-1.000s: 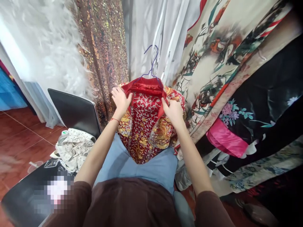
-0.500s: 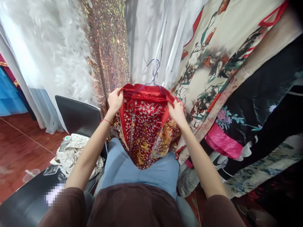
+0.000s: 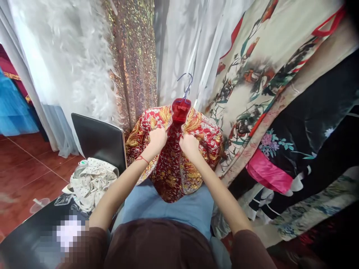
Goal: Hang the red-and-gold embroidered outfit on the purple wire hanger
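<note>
A red jacket with gold and silver embroidery (image 3: 168,168) hangs in front of me, its lower part over my blue-clad lap. A thin purple wire hanger (image 3: 187,83) is inside it, with the hook rising above the red-lined collar. My left hand (image 3: 158,139) is closed on the left front edge of the jacket, just below the collar. Opposite it, my right hand (image 3: 189,145) grips the right front edge. The fingertips of both hands are partly hidden by the cloth and the backs of the hands.
A black chair (image 3: 98,140) stands at the left, with a crumpled dotted white cloth (image 3: 94,179) on its seat. Behind hang a white feathered garment (image 3: 81,63) and a gold sequined one (image 3: 134,63). Floral dresses (image 3: 252,82) and a black garment (image 3: 322,108) crowd the right side.
Both hands have moved inward and down from the spread red collar to the front edges. The jacket's shoulders now lie over the hanger, showing the gold embroidered outside.
</note>
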Motion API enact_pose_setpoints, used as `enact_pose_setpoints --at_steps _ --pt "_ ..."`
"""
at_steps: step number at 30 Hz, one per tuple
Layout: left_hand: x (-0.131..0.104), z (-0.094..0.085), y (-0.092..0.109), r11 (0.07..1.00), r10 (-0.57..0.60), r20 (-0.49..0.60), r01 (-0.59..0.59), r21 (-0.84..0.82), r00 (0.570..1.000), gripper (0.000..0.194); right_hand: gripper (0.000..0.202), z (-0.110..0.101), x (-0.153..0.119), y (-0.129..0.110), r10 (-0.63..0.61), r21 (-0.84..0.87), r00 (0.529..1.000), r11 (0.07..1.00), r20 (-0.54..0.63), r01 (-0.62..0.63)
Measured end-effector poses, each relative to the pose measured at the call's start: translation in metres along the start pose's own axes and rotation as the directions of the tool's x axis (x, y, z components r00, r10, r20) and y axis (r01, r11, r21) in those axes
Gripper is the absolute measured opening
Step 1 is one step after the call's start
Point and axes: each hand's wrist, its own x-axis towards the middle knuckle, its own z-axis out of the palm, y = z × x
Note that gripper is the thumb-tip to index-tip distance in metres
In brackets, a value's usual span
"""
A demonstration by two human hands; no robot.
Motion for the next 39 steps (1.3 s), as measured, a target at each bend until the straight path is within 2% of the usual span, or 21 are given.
enact_pose_setpoints --at_steps 3,5,7,9,11,13,14,15,16,18,19,20,21,23,25,28,30,32,35,37,39 --pt "0.018 -0.004 0.001 0.998 0.006 -0.094 -0.011 -0.056 0.996 0.047 0.046 -0.025 0.020 0.001 0.021 0.112 0.987 0.994 -0.158 -0.003" --pt "0.035 -0.012 0.006 0.982 0.009 -0.205 -0.047 -0.182 0.979 0.052 0.052 -0.042 0.033 0.000 0.029 0.214 0.956 0.976 -0.292 0.035" --pt "0.050 -0.011 0.010 0.932 0.043 -0.273 -0.137 -0.334 0.961 0.052 0.056 -0.048 0.043 -0.003 0.028 0.311 0.926 0.945 -0.377 0.098" --pt "0.056 0.002 0.008 0.863 0.136 -0.236 -0.232 -0.448 0.962 0.041 0.055 -0.040 0.047 -0.001 -0.032 0.381 0.934 0.908 -0.356 0.176" --pt "0.054 0.019 -0.004 0.789 0.289 -0.119 -0.307 -0.533 0.950 0.030 0.051 -0.026 0.045 0.014 -0.194 0.451 0.954 0.847 -0.230 0.281" --pt "0.051 0.033 -0.028 0.710 0.411 -0.076 -0.371 -0.599 0.909 0.026 0.044 -0.013 0.037 0.042 -0.387 0.526 0.910 0.749 -0.148 0.404" --pt "0.051 0.037 -0.043 0.679 0.417 -0.126 -0.400 -0.615 0.900 0.026 0.041 -0.010 0.032 0.060 -0.439 0.540 0.880 0.703 -0.183 0.463" --pt "0.053 0.039 -0.058 0.675 0.362 -0.216 -0.415 -0.611 0.907 0.023 0.037 -0.008 0.028 0.079 -0.443 0.516 0.858 0.687 -0.260 0.512" --pt "0.057 0.040 -0.074 0.692 0.259 -0.322 -0.408 -0.595 0.910 0.020 0.035 -0.007 0.024 0.098 -0.395 0.460 0.845 0.713 -0.361 0.529" --pt "0.072 0.042 -0.102 0.752 0.015 -0.485 -0.330 -0.571 0.874 0.026 0.036 -0.007 0.019 0.130 -0.209 0.353 0.807 0.819 -0.552 0.453" --pt "0.081 0.044 -0.113 0.768 -0.076 -0.510 -0.276 -0.578 0.857 0.036 0.040 -0.007 0.019 0.142 -0.131 0.325 0.783 0.858 -0.608 0.397" --pt "0.090 0.048 -0.121 0.768 -0.131 -0.492 -0.226 -0.599 0.861 0.044 0.048 -0.004 0.021 0.150 -0.085 0.321 0.777 0.878 -0.624 0.354" --pt "0.098 0.054 -0.127 0.750 -0.144 -0.437 -0.189 -0.633 0.888 0.046 0.058 0.000 0.024 0.155 -0.069 0.334 0.792 0.882 -0.606 0.333" --pt "0.107 0.067 -0.134 0.706 -0.100 -0.301 -0.145 -0.693 0.948 0.039 0.072 0.011 0.031 0.159 -0.076 0.392 0.841 0.860 -0.536 0.327" --pt "0.110 0.077 -0.137 0.699 -0.046 -0.228 -0.131 -0.703 0.973 0.033 0.070 0.025 0.041 0.158 -0.053 0.448 0.857 0.835 -0.513 0.320" --pt "0.112 0.081 -0.143 0.749 -0.063 -0.291 -0.148 -0.646 0.955 0.037 0.062 0.037 0.057 0.158 0.018 0.495 0.830 0.810 -0.557 0.315" --pt "0.115 0.078 -0.146 0.770 -0.074 -0.349 -0.169 -0.615 0.934 0.046 0.059 0.040 0.065 0.160 0.043 0.523 0.834 0.797 -0.550 0.303" --pt "0.118 0.074 -0.146 0.765 -0.054 -0.336 -0.177 -0.619 0.940 0.046 0.057 0.040 0.072 0.163 0.066 0.558 0.852 0.781 -0.520 0.280" --pt "0.114 0.069 -0.140 0.764 -0.069 -0.270 -0.124 -0.633 0.960 0.032 0.054 0.039 0.082 0.167 0.093 0.614 0.864 0.741 -0.495 0.272" --pt "0.103 0.063 -0.134 0.811 -0.157 -0.316 -0.060 -0.582 0.936 0.032 0.052 0.038 0.090 0.169 0.129 0.649 0.858 0.712 -0.497 0.269" --pt "0.088 0.053 -0.130 0.867 -0.230 -0.396 0.002 -0.499 0.889 0.033 0.051 0.037 0.098 0.170 0.200 0.679 0.840 0.692 -0.504 0.243"
